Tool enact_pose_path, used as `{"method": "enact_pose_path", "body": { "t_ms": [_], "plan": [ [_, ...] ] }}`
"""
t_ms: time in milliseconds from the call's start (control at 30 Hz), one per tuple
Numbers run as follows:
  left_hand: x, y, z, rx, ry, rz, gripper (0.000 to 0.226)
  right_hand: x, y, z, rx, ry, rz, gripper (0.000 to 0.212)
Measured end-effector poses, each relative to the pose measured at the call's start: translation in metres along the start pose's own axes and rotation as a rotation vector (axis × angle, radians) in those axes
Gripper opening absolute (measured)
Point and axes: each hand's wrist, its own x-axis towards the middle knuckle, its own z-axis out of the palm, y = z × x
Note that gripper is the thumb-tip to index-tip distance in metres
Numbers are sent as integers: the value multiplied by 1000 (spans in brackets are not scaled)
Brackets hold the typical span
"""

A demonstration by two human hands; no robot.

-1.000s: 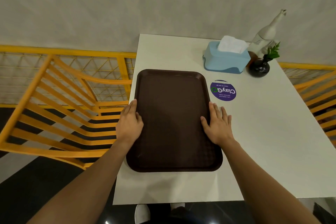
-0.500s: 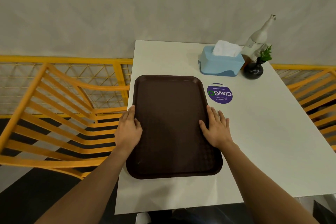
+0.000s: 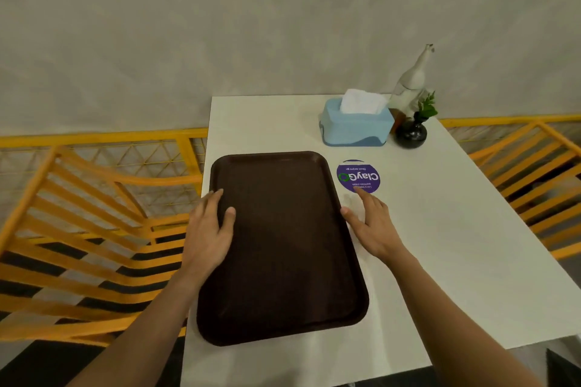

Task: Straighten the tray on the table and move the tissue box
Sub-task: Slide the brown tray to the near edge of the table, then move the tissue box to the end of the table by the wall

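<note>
While flat: smooth, round-cornered tray (image 3: 283,245)

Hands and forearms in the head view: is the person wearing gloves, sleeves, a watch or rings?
Nothing is worn, as far as the view shows. The left hand and the right hand are bare, with no gloves. Both forearms are uncovered to the frame's lower edge, no sleeve cuffs. No watch, bracelet or ring shows on wrists or fingers.
</note>
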Motion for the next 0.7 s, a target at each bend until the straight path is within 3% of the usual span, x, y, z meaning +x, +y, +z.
{"method": "enact_pose_path", "body": {
  "t_ms": [367, 700],
  "plan": [
    [64, 143, 102, -92, -13, 112, 59, 100, 43, -73, 61, 114, -82, 66],
    [141, 219, 206, -237, 58, -77, 81, 216, 83, -106, 167, 109, -207, 71]
  ]
}}
